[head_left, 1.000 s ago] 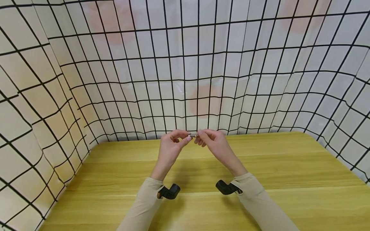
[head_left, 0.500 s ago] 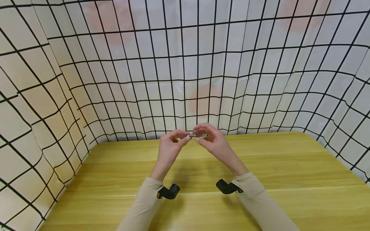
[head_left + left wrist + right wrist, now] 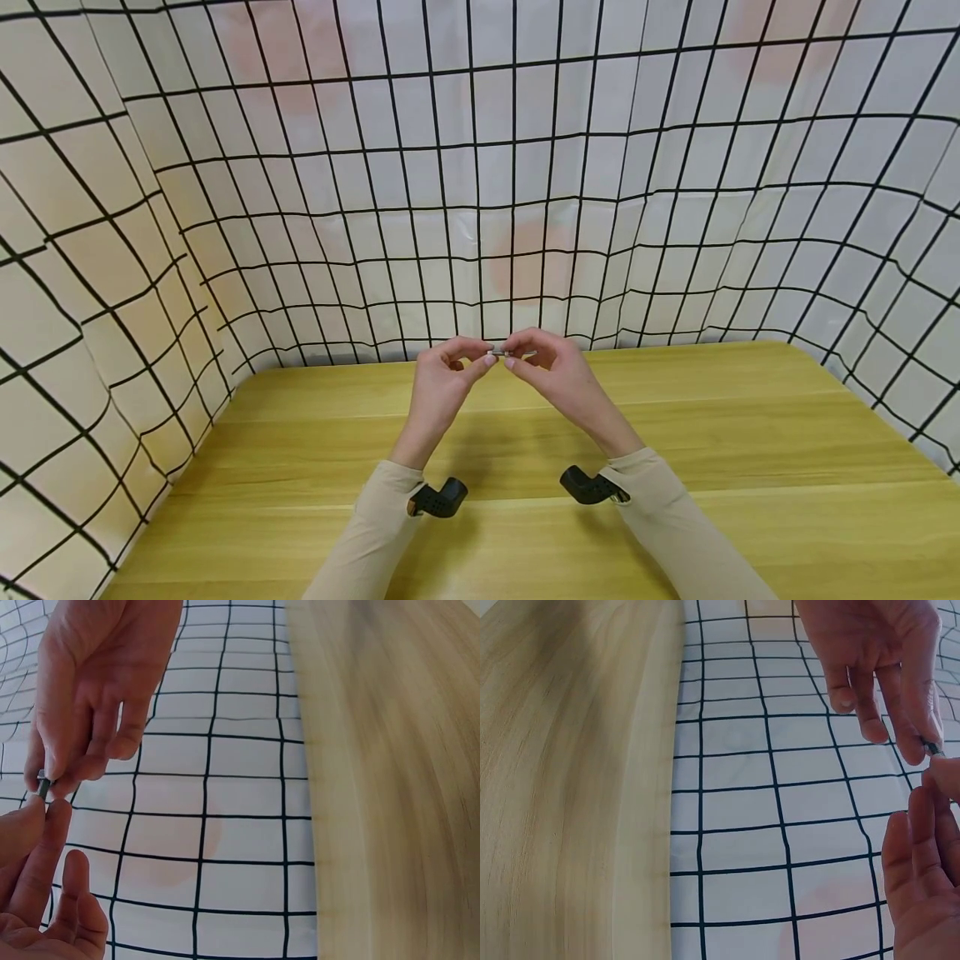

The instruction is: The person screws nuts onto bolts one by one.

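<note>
A small, slim metal bolt is held level between both hands, above the table's far edge. My left hand pinches its left end with thumb and index finger. On the other end, my right hand grips with thumb and fingertips. In the left wrist view a dark grey stretch of the bolt shows between the two sets of fingertips, with a wider part by the right thumb. The right wrist view catches only a short dark bit of the bolt; fingers hide the rest.
A wooden table spreads below the hands. White sheeting with a black grid stands behind it and along both sides. A black wrist camera sits on the left sleeve, another black camera on the right.
My right fingers opened off the bolt's end half a second ago, baring its tip, and have now closed on it again. The left hand stays in place.
</note>
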Demonstrator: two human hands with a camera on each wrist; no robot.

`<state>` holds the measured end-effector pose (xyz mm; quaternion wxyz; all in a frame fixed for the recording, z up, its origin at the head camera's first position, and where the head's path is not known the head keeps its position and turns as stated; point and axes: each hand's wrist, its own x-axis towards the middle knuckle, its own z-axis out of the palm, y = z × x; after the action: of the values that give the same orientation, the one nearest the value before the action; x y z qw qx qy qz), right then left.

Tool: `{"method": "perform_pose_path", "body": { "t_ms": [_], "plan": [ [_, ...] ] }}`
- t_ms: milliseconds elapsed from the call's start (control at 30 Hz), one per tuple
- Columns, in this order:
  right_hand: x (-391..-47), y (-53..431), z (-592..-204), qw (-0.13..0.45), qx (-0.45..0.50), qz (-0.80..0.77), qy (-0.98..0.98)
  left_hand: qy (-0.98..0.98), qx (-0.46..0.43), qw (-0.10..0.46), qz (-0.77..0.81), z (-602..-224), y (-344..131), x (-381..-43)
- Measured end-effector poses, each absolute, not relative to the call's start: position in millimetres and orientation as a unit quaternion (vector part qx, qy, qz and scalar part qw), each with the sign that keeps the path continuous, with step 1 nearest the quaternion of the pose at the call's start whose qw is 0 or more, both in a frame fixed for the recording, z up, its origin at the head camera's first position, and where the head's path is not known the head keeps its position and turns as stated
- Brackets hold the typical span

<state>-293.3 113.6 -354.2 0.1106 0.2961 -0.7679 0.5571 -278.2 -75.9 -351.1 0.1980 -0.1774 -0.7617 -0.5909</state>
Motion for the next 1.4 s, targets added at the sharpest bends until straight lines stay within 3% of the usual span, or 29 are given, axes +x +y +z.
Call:
{"method": "perform_pose_path", "body": {
  "t_ms": [233, 1100, 1400],
  "plan": [
    [-294, 114, -355, 0.095, 0.275, 0.574, -0.766, -0.759, -0.176, 0.192, -0.597, -323, -72, -249],
    [-273, 111, -331, 0.073, 0.261, 0.576, -0.771, -0.756, -0.167, 0.182, -0.606, -324, -69, -249],
    [-273, 110, -330, 0.111, 0.325, 0.555, -0.757, -0.757, -0.170, 0.187, -0.602, -322, -72, -250]
  ]
}}
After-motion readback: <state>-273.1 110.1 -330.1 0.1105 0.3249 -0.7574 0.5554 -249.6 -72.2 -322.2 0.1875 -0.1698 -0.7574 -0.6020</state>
